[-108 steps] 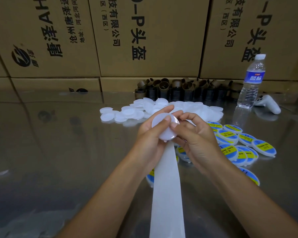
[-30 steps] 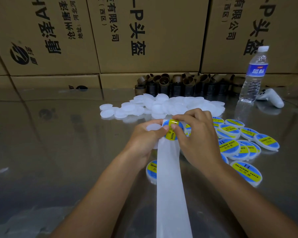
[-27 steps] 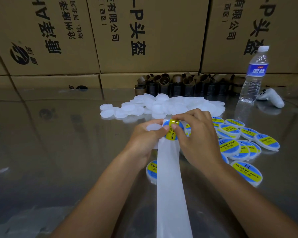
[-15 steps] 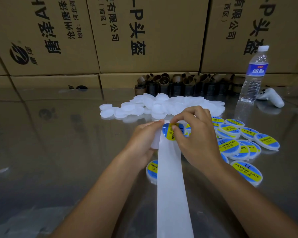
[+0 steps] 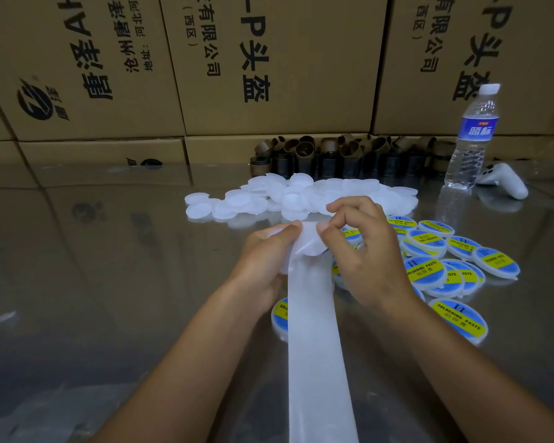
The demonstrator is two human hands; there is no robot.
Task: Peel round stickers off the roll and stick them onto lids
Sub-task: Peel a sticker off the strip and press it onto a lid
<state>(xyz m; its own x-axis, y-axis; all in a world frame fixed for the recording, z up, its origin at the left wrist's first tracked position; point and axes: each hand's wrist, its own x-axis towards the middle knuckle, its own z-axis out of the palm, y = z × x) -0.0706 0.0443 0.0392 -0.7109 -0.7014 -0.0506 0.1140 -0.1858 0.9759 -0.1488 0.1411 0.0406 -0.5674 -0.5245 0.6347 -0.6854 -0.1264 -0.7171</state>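
Between both hands (image 5: pixel 365 251) sits the pinched lid (image 5: pixel 307 244).

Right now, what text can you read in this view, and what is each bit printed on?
"SOLDERING PASTE", "II": nearest labelled lid
"P头盔", "有限公司", "(西区)": middle cardboard box
"蓝标": water bottle label
"沧州", "地址:": left cardboard box; its other print is uncertain
The lid's smaller characters: too small to read

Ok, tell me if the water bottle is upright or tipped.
Upright: the water bottle stands on its base on the table, white cap uppermost.
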